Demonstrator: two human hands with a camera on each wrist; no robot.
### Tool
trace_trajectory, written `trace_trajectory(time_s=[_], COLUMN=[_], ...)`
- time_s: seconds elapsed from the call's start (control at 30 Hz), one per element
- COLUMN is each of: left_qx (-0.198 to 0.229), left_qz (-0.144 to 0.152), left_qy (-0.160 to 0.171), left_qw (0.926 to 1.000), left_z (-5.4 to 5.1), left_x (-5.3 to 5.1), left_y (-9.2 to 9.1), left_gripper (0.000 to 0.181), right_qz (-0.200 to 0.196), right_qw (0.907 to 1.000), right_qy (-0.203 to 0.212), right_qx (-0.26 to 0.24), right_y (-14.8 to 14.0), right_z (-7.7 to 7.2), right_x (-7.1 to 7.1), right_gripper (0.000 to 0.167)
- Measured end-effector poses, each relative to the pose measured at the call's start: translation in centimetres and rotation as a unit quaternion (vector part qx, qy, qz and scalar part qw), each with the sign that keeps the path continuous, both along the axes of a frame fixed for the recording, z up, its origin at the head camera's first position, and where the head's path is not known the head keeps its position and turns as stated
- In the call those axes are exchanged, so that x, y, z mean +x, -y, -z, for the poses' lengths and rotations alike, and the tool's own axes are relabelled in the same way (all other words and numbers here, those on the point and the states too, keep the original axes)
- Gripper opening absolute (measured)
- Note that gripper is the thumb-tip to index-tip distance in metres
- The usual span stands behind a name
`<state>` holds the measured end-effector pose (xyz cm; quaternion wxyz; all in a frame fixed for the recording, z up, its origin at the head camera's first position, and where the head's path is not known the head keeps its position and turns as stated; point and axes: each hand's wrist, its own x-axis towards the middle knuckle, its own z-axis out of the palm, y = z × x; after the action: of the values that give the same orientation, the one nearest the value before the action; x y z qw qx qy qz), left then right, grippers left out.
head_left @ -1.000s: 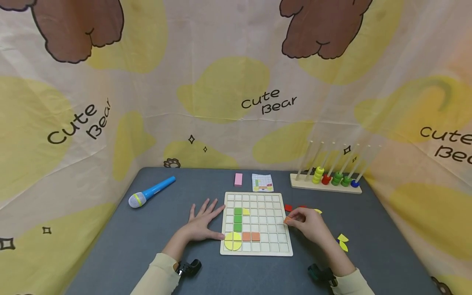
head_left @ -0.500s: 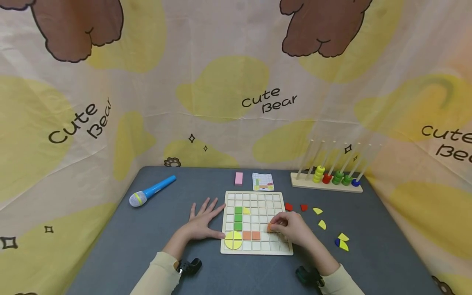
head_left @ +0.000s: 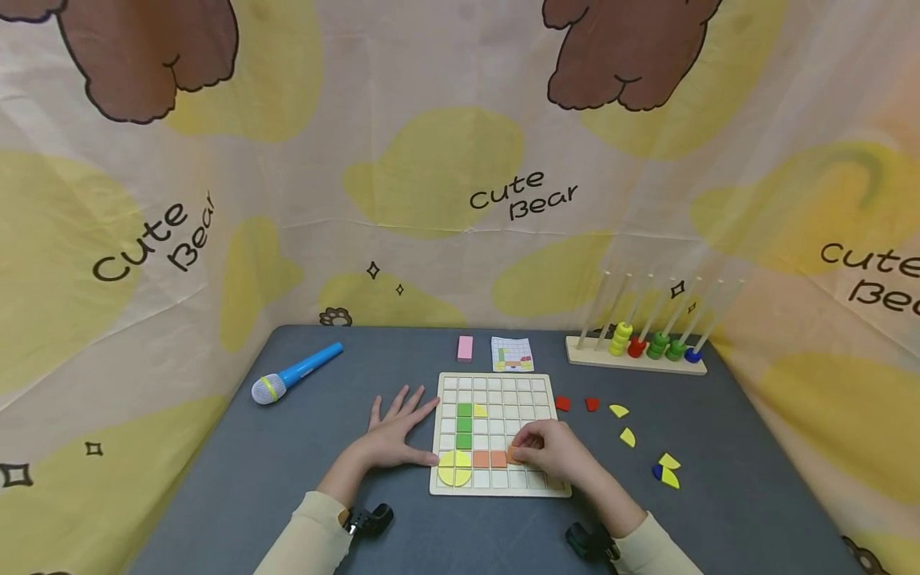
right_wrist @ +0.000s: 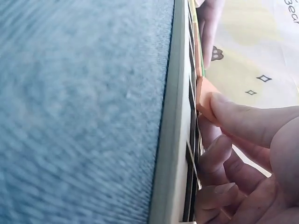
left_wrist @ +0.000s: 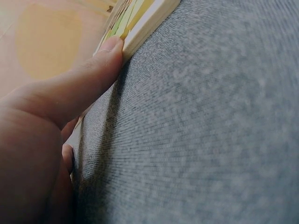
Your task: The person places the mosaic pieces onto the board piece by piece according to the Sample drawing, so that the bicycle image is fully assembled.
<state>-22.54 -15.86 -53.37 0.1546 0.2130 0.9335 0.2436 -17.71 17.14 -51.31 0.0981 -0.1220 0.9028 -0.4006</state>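
Note:
A square wooden grid board lies flat on the table, with white cells. My right hand is over its lower right part and pinches an orange square tile between thumb and fingers, tilted at the cell right of two orange tiles. With fingers spread straight, my left hand rests at the board's left edge, thumb touching the rim. On the board sit a column of green tiles, a yellow tile and a yellow circle made of quarter pieces.
Red pieces, several yellow quarter pieces and a blue piece lie right of the board. Behind it are a pink block and a pattern card. A bead rack stands back right, a toy microphone back left.
From beside the board's right edge, my right hand has moved left over the grid with the orange tile, down to the cell beside the orange row. My left hand stays put.

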Motion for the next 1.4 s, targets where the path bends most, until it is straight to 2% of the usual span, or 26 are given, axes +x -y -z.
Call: trace_trajectory(time_s=[0.2,0.4,0.7,0.97,1.1,1.4], left_qx=[0.002,0.003,0.012,0.008,0.011,0.011], left_qz=[0.002,0.002,0.001,0.001,0.001,0.005], left_qy=[-0.002,-0.001,0.001,-0.001,0.003,0.000], left_qw=[1.0000,1.0000,0.9999,1.0000,0.9999,0.9999], left_z=[0.0,0.0,-0.3,-0.3,-0.3,-0.2], left_x=[0.0,0.0,0.1,0.0,0.0,0.1], left_y=[0.1,0.1,0.0,0.0,0.0,0.1], left_gripper=[0.109,0.109,0.108,0.108,0.108,0.108], right_qz=[-0.010,-0.031,-0.015,-0.017,0.004,0.091], right_qw=[1.0000,0.9992,0.9992,0.9992,0.9997,0.9951], right_qy=[0.001,-0.010,0.001,-0.002,-0.004,-0.002], right_qx=[0.001,0.024,0.036,0.035,0.024,0.038], right_y=[0.0,0.0,0.3,-0.3,-1.3,-4.4], right_z=[-0.3,-0.2,-0.2,-1.0,-1.6,-2.8], right_x=[0.2,0.1,0.0,-0.1,-0.4,-1.1], right_gripper=[0.007,0.005,0.013,0.013,0.013,0.016])
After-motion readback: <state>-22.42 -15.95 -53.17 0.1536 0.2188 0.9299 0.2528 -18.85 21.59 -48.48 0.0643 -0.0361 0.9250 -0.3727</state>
